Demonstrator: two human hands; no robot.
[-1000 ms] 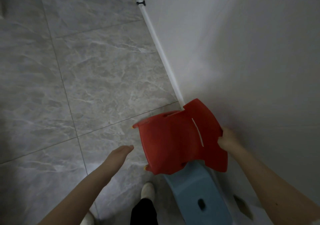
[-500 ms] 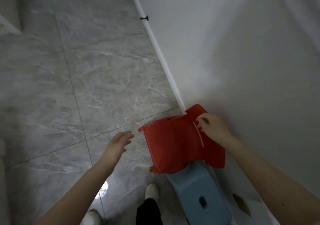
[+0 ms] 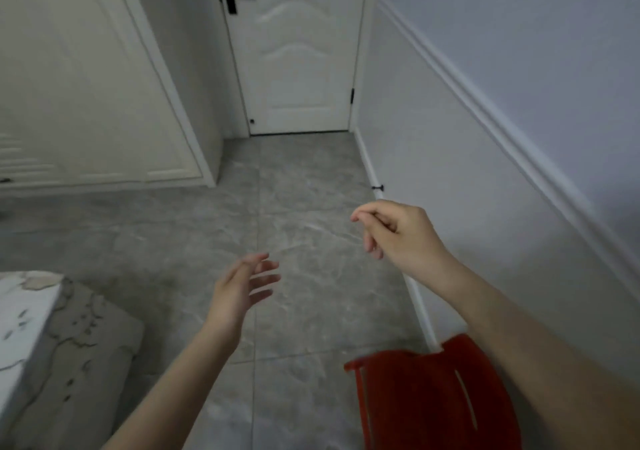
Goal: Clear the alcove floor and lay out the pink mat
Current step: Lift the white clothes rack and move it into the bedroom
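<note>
Two empty hands over a grey floor, with a red stool by the wall.

The left hand [image 3: 242, 287] is in the air with its fingers spread, holding nothing. The right hand [image 3: 398, 235] is higher up, fingers curled in loosely, and it holds nothing too. The red stool [image 3: 426, 397] is low at the right, beside the white wall [image 3: 485, 190], partly hidden under the right arm. A thin slot in its top runs away from the person. The grey tile floor [image 3: 304, 242] leads to a shut white door [image 3: 294, 51]. No pink mat shows here.
</note>
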